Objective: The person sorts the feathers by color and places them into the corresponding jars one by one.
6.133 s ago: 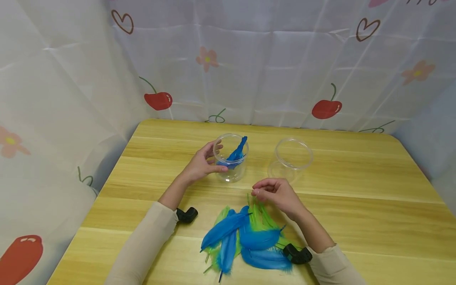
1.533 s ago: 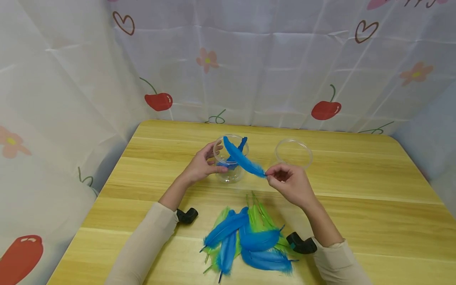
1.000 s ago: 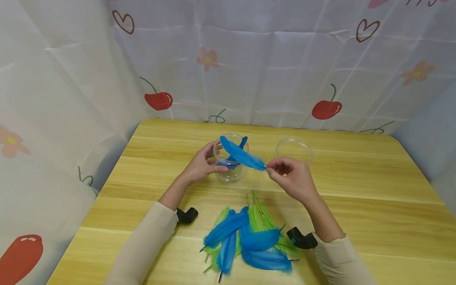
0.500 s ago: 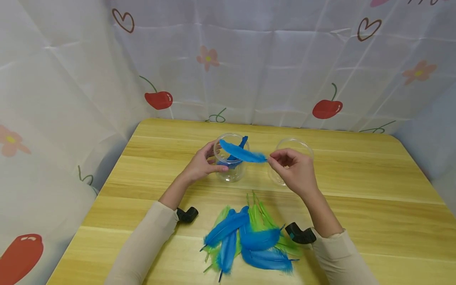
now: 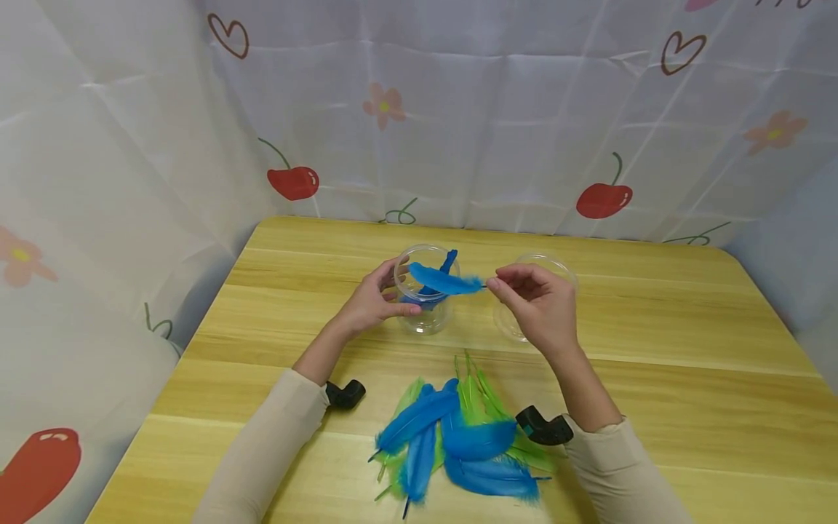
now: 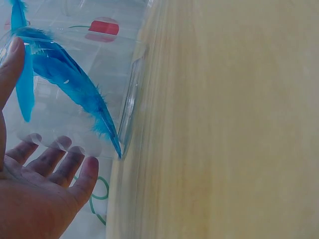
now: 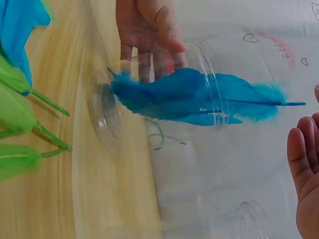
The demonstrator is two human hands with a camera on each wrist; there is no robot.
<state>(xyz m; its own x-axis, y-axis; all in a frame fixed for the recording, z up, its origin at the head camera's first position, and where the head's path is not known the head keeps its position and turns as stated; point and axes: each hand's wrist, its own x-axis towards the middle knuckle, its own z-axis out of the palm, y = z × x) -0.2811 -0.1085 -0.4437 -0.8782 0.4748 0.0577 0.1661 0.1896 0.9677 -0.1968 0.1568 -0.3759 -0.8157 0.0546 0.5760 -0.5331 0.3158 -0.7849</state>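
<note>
My left hand [image 5: 369, 302] holds a clear plastic jar [image 5: 424, 324] from its left side, thumb on the near wall and fingers round the far side. Inside the jar lies a blue feather [image 6: 75, 79], its upper end reaching the rim. Another blue feather [image 5: 447, 282] slants in over the jar's mouth with its quill pointing right. Just right of that quill is my right hand [image 5: 546, 309], fingers loosely bent. The right wrist view shows the bare quill tip [image 7: 294, 104] short of the right fingers [image 7: 301, 149], with a gap between thumb and fingertips.
A second clear jar [image 5: 513, 325] stands to the right, partly behind my right hand. Several blue feathers [image 5: 419, 418] lie over green feathers [image 5: 471, 400] on the wooden table [image 5: 687, 393] in front. A white printed curtain [image 5: 471, 145] hangs behind the table.
Earlier my right hand picked up a blue feather from the pile and pinched it by the quill. It moved up over the left jar, and the quill has now left its fingertips.
</note>
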